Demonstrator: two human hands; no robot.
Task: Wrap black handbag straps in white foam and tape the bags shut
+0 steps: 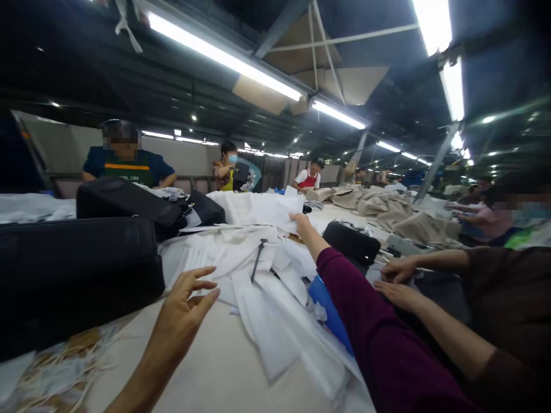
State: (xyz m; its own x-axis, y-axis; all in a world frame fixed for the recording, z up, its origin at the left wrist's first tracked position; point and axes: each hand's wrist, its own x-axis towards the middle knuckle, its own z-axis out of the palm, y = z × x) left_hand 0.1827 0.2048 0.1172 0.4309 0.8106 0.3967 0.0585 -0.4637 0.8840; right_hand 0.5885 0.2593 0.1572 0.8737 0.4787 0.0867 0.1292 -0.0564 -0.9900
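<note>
**White sheet stack [258,207], crosswise**

Head view: near right edge of stack met by right hand [302,223], the nearer; grip cannot be told. Left hand [183,301] held apart, empty, fingers parted, on stack's near side.

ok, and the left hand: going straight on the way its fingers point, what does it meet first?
Probably the loose white sheets just past the fingertips of the left hand, before the thin dark strip on them. Height is unclear, so it might pass above.
</note>
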